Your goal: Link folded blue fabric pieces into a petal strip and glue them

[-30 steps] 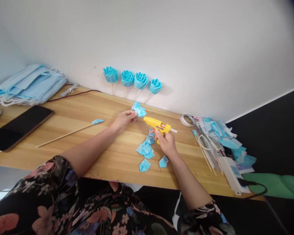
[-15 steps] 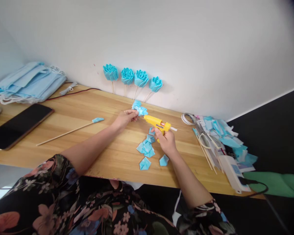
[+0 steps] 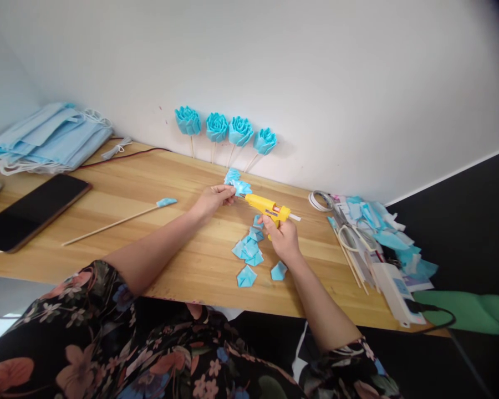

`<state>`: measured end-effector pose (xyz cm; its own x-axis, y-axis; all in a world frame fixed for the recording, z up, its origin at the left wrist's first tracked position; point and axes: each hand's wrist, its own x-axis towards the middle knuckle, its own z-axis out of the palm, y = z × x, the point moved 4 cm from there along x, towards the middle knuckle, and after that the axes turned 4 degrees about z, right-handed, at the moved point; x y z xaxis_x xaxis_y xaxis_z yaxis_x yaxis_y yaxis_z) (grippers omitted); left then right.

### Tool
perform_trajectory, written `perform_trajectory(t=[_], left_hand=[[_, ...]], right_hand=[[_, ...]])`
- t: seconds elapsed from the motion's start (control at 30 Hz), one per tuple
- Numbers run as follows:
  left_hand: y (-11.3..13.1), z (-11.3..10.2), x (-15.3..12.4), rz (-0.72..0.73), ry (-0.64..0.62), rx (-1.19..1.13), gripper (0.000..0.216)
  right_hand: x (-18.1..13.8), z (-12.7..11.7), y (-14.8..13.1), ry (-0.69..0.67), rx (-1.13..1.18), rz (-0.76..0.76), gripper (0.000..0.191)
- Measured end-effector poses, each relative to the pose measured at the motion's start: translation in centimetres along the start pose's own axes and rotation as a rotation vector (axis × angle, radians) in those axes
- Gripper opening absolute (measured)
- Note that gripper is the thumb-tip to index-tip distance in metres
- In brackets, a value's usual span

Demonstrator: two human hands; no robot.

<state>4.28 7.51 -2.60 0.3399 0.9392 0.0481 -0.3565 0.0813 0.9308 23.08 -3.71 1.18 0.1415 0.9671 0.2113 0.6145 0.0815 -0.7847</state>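
My left hand pinches a small bundle of folded blue petals just above the wooden table. My right hand grips a yellow glue gun, its nozzle pointing left and touching the base of the petal bundle. Several loose blue folded petals lie on the table between and below my hands.
Four finished blue flowers on sticks lean against the wall. A wooden stick with a blue tip lies to the left, beside a dark phone and stacked blue face masks. Scraps, sticks, tape and scissors clutter the right.
The glue gun's nozzle has moved slightly left and closer to the petal bundle. Both hands otherwise stay where they were.
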Motion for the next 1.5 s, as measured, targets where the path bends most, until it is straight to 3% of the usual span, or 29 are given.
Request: perform_trajectory(t=[1.03,1.2,1.37,1.5], left_hand=[[0.0,-0.4,0.0,-0.028,0.072,-0.112,0.022],[0.0,-0.3,0.0,-0.025,0.058,-0.111,0.023],[0.0,-0.4,0.0,-0.013,0.040,-0.098,0.025],[0.0,-0.5,0.1,-0.006,0.046,-0.103,0.028]], right_hand=[[0.3,-0.5,0.4,0.081,-0.024,0.006,0.042],[0.3,-0.5,1.0,0.092,-0.110,0.007,0.043],[0.1,-0.6,0.9,0.134,-0.319,-0.149,0.035],[0.0,-0.8,0.5,0.096,-0.533,-0.323,0.040]])
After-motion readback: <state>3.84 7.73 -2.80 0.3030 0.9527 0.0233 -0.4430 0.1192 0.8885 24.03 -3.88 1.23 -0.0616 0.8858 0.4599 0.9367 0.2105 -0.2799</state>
